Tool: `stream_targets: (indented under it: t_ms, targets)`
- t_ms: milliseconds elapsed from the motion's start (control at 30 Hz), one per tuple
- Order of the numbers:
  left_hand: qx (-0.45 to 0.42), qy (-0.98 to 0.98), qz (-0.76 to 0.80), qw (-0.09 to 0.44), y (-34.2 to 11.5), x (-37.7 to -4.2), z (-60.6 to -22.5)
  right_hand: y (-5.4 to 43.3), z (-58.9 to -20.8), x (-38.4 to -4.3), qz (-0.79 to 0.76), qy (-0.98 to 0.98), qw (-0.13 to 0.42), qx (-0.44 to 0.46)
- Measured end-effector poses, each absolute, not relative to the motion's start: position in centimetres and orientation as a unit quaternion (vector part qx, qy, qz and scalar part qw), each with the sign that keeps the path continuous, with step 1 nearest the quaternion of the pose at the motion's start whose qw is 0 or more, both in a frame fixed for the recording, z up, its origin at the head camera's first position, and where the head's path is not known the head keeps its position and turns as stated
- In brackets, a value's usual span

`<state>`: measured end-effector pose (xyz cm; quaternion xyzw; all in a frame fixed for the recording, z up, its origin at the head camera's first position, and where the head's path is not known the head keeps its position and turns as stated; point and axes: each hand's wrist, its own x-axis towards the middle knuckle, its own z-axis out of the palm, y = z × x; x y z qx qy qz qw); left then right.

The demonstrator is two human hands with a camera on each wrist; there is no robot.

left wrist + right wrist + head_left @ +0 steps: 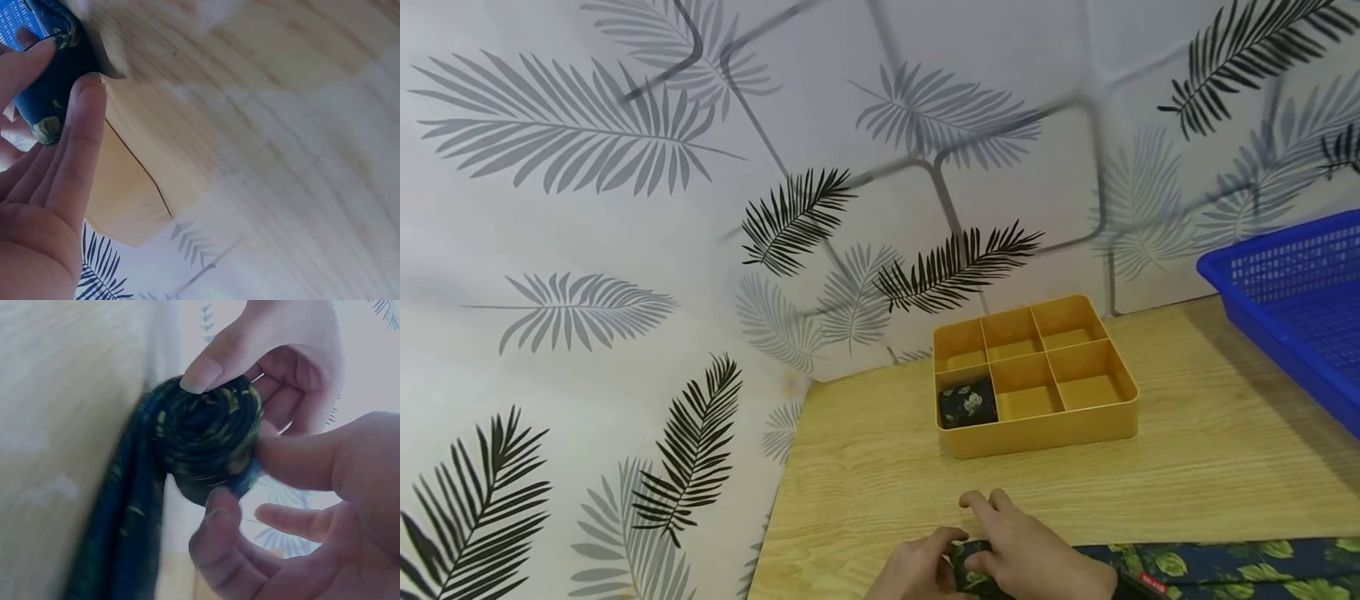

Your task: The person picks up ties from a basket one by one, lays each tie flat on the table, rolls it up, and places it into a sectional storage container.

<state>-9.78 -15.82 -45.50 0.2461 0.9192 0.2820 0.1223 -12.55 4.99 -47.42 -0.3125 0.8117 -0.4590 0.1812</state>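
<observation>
Both hands are at a roll of dark blue-green cloth (964,560) patterned with yellow-green leaves, at the table's near side. My left hand (917,568) pinches the roll from the left. On the other side my right hand (1037,557) holds it between thumb and fingers. The right wrist view shows the coiled end (203,428) of the roll, a left thumb lying over its edge. From the roll a flat folded strip (1240,565) of the same cloth runs off to the right. Part of the roll is hidden behind the fingers.
A yellow six-compartment box (1037,429) stands beyond the hands. Its near left compartment contains another dark floral cloth roll (967,403). A blue mesh basket (1277,321) is at the right. Behind the wooden table (850,467) rises a leaf-patterned wall (625,233).
</observation>
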Motion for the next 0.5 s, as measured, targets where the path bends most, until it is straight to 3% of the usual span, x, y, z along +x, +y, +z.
stream_targets:
  t_ms: [200, 333, 500]
  targets:
    - [0.278, 0.916, 0.274, 0.092, -15.5, -9.6, -45.2, 4.6, -49.6, -13.5, -0.447, 0.813, 0.173, -0.331]
    - [0.277, 0.923, 0.253, 0.087, -15.1, -9.6, -44.9, 4.4, -48.2, -12.7, -0.444, 0.815, 0.184, -0.324]
    - [0.308, 0.922, 0.23, 0.041, -14.7, -9.5, -45.0, 4.0, -46.4, -11.7, -0.417, 0.837, 0.144, -0.324]
